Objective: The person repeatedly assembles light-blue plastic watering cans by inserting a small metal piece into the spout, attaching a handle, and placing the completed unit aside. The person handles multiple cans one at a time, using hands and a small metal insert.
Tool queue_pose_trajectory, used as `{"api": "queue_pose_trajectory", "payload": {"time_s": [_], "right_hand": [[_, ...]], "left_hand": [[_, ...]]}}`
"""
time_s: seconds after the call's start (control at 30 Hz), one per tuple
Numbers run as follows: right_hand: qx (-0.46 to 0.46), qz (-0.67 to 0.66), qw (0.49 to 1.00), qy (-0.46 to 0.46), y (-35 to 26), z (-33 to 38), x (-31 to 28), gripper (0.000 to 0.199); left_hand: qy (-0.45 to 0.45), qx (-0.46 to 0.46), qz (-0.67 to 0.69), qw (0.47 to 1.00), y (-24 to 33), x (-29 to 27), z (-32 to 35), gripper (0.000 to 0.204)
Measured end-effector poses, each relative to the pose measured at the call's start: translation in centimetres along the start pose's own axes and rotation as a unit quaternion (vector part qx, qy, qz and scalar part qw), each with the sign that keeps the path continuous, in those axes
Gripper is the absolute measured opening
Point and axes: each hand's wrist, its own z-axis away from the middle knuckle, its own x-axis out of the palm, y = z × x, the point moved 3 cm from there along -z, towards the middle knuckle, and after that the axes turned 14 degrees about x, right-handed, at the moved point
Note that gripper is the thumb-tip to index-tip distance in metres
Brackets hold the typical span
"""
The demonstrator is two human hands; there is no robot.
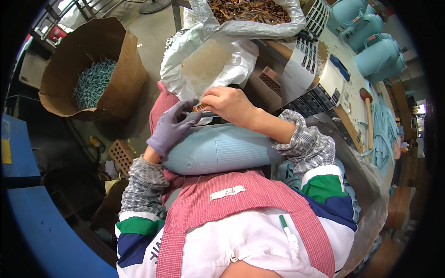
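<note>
A light blue ribbed plastic jug body lies on its side across my lap. My left hand, in a purple-grey glove, bends round the far edge of its left part, fingers curled and partly hidden. My bare right hand reaches over the jug's far side with its fingers pinched together. At those fingertips is a small amber-brown piece, close to the gloved fingers; its exact kind is unclear. Just beyond both hands, an open white plastic sack holds pale, hard-to-make-out contents.
A cardboard drum of light blue strips stands at the left. Another white sack holds many amber-brown pieces. On the right-hand table are light blue jugs, a mallet and blue strips. A perforated brick sits lower left.
</note>
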Motion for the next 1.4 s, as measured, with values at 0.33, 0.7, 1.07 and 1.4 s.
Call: {"api": "queue_pose_trajectory", "payload": {"time_s": [0.33, 0.7, 1.07, 1.4], "right_hand": [[-0.058, 0.062, 0.994, 0.068, -0.4, 2.5, 1.2, 0.025], [-0.1, 0.016, 0.995, 0.024, 2.3, 0.8, 1.2, 0.018], [-0.056, 0.009, 0.993, -0.105, 3.2, -0.2, 0.7, 0.023], [-0.126, 0.076, 0.989, 0.006, 2.0, 0.9, 2.2, 0.013]], "left_hand": [[-0.101, -0.177, 0.23, 0.952, -1.2, -0.3, -0.2, 0.051], [-0.086, -0.175, 0.097, 0.976, -1.8, 1.0, -2.2, 0.03], [-0.096, -0.196, 0.062, 0.974, -3.9, 1.2, -2.5, 0.03], [-0.135, -0.207, 0.237, 0.94, -2.7, 0.1, -1.1, 0.043]]}}
